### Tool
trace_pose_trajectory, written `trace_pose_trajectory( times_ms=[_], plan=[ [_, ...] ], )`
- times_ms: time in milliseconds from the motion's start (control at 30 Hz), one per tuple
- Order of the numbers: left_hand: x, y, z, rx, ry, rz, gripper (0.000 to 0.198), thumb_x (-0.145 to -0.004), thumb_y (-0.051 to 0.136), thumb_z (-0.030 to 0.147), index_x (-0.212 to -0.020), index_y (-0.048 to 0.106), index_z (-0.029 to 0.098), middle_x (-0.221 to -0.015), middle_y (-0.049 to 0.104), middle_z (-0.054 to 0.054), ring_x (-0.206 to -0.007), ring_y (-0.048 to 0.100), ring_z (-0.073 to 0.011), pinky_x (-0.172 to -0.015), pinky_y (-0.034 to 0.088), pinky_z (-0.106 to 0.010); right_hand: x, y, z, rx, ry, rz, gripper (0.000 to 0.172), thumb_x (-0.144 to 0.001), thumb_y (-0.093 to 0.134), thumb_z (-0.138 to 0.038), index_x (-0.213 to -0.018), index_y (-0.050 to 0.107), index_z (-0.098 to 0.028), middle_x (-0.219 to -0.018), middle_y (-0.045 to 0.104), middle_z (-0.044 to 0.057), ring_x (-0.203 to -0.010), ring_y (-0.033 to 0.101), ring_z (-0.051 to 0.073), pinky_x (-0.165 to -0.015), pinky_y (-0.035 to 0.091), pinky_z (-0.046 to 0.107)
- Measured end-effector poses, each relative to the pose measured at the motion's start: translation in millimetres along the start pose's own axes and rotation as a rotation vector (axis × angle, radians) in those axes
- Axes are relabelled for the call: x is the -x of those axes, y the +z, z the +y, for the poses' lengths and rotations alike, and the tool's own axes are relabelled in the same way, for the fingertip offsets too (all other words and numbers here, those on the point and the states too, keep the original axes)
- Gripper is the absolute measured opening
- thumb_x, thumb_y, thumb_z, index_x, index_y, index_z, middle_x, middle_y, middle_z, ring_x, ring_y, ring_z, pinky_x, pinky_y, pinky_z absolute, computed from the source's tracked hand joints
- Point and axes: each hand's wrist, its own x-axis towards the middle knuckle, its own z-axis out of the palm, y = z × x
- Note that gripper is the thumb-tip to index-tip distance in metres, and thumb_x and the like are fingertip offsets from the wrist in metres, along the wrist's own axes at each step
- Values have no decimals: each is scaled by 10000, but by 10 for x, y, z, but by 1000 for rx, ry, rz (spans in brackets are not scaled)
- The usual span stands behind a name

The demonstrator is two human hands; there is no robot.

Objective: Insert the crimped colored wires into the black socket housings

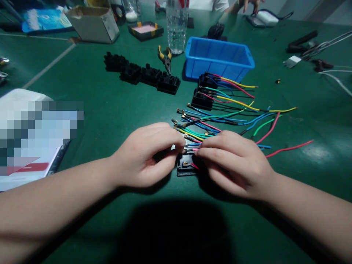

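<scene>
My left hand [154, 154] is closed in a pinch at the upper left corner of a black plastic socket housing [187, 169]; what its fingertips hold is hidden. My right hand [233, 161] pinches a red wire [195, 149] over the same housing, the wire's metal terminal pointing at my left fingertips. Inside the housing, another terminal [186, 164] with a red lead is visible. Beyond my fingers lies a loose bundle of blue, green, yellow and red wires [220, 119] with brass terminals at their left ends. Two wired black housings [202, 99] sit behind the bundle.
A blue bin [220, 55] stands behind the wired housings. Left of it are yellow-handled pliers [165, 58], a plastic bottle [176, 33] and a row of black housings [150, 75]. A phone-like device [41, 146] lies at left, a white charger [293, 61] at right. Another person's hand [253, 4] is at the far edge.
</scene>
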Motion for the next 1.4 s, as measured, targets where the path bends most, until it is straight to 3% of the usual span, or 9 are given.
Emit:
trace_pose_trajectory(
  times_ms=[267, 567, 1400],
  plan=[
    [-25, -12, 28, 3, -46, -26, 143, -804, 484, 79, -851, 553, 195, -783, 655, -41, -730, 594, -157, -676, 475, -290, -9, -2, -8, -15, 34, 5, 232, -886, 504, -113, -1080, 598, -200, -1009, 686, 115, -852, 626, 213, -714, 536, 379],
    [-29, -26, 50, 26, -118, -49, 120, -815, 482, 105, -823, 551, 202, -786, 654, -28, -740, 601, -154, -701, 484, -276, -10, 2, -4, -35, 32, 10, 222, -876, 515, -95, -1065, 609, -163, -999, 685, 146, -861, 637, 231, -720, 543, 397],
    [-50, -39, 63, -11, -139, -84, 146, -807, 476, 95, -848, 584, 185, -772, 658, 4, -691, 601, -112, -664, 472, -212, -19, 9, -4, -55, 24, 34, 223, -865, 526, -89, -1037, 640, -173, -969, 718, 120, -819, 652, 211, -697, 545, 364]
  ],
)
